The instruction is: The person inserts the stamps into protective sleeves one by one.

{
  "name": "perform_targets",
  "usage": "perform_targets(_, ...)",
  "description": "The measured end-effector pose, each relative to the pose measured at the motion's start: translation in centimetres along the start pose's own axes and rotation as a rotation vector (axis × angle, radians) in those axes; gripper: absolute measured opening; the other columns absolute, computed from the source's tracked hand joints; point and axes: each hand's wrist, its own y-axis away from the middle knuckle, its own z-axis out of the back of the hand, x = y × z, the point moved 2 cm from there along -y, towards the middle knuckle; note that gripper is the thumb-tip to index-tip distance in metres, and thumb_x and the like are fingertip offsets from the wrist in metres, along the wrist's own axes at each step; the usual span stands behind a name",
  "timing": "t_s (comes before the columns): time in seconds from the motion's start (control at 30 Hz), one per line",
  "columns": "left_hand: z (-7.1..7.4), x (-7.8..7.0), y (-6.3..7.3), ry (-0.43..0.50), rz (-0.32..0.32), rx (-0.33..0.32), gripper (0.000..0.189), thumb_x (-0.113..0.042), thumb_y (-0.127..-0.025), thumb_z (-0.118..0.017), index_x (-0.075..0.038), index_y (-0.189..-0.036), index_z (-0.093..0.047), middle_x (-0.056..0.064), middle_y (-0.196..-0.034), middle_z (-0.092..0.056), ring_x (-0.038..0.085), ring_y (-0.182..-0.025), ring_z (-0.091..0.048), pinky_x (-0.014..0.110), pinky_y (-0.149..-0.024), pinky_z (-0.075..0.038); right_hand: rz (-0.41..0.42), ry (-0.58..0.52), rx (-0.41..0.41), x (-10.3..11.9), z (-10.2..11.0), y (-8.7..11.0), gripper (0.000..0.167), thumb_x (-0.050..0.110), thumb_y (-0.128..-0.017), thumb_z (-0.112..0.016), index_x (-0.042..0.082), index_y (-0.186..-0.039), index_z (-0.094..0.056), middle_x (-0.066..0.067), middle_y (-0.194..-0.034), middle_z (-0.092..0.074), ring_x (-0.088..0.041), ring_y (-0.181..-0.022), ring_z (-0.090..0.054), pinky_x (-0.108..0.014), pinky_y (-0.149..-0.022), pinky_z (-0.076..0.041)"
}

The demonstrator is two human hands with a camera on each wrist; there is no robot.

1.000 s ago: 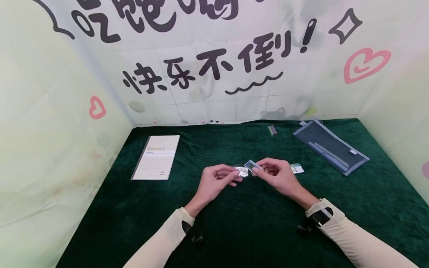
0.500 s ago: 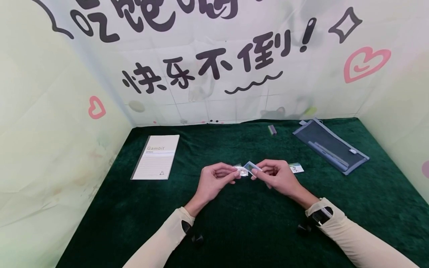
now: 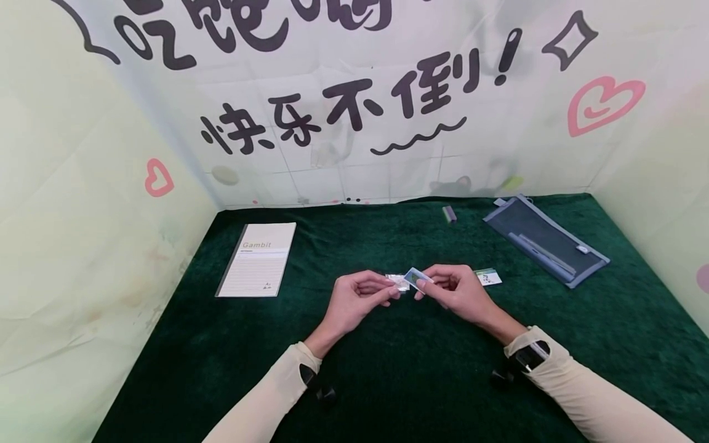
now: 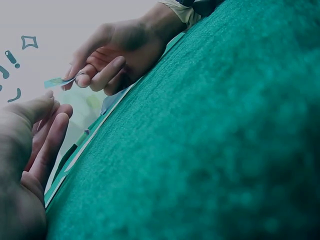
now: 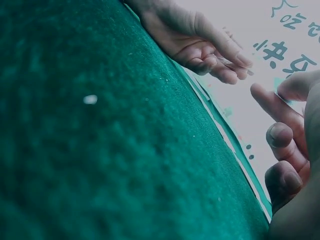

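My left hand (image 3: 359,300) pinches a small clear, shiny plastic wrapper (image 3: 400,282) between thumb and fingers. Facing it, my right hand (image 3: 464,294) pinches a small card (image 3: 414,277) with a blue and green picture by one edge. In the head view the card's near corner overlaps the wrapper's right side. From the left wrist, the card (image 4: 56,83) shows almost edge-on, thumb on top. In the right wrist view a sliver of the wrapper (image 5: 225,61) shows at the left fingertips. Both hands hover above the dark green cloth.
Behind the right hand lies a small stack of cards (image 3: 490,277). A notebook (image 3: 257,261) lies at the left, a blue mesh zip pouch (image 3: 545,241) with pens at the right. A small purplish block (image 3: 449,214) lies near the back wall.
The card has turned slightly in the right fingers. The wrapper has shifted in the left fingers and its clear top portion looks flatter. Both arms stay nearly in place.
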Motion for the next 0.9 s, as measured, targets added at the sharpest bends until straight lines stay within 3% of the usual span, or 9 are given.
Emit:
perform_targets(0.23, -0.09, -0.11, 0.03, 0.011, 0.016, 0.013, 0.017, -0.018, -0.097, -0.082, -0.012, -0.113, -0.079, 0.006, -0.111, -0.084, 0.027, -0.100, -0.083, 0.041, -0.082, -0.070, 0.020, -0.013, 0.034, 0.02, -0.05, -0.01, 0.014, 0.013, -0.107, -0.067, 0.013, -0.119, -0.076, -0.007, -0.090, -0.081, -0.016, -0.048, -0.047, -0.027, -0.041, -0.039)
perform_targets(0.67, -0.12, -0.08, 0.02, 0.005, 0.006, 0.006, 0.016, -0.016, -0.097, -0.083, -0.011, -0.112, -0.080, 0.006, -0.111, -0.084, 0.027, -0.099, -0.083, 0.041, -0.081, -0.070, 0.024, 0.016, 0.003, -0.36, 0.07, -0.11, 0.013, 0.013, -0.108, -0.067, 0.009, -0.117, -0.075, -0.007, -0.086, -0.080, -0.017, -0.047, -0.046, -0.027, -0.041, -0.037)
perform_targets(0.9, -0.13, -0.09, 0.04, 0.003, 0.010, 0.015, 0.017, -0.016, -0.097, -0.082, -0.010, -0.113, -0.079, 0.007, -0.112, -0.084, 0.027, -0.099, -0.083, 0.041, -0.082, -0.070, 0.036, 0.000, 0.028, -0.22, 0.06, -0.10, 0.013, 0.011, -0.107, -0.067, 0.008, -0.116, -0.075, -0.009, -0.085, -0.078, -0.025, -0.058, -0.064, -0.027, -0.050, -0.046)
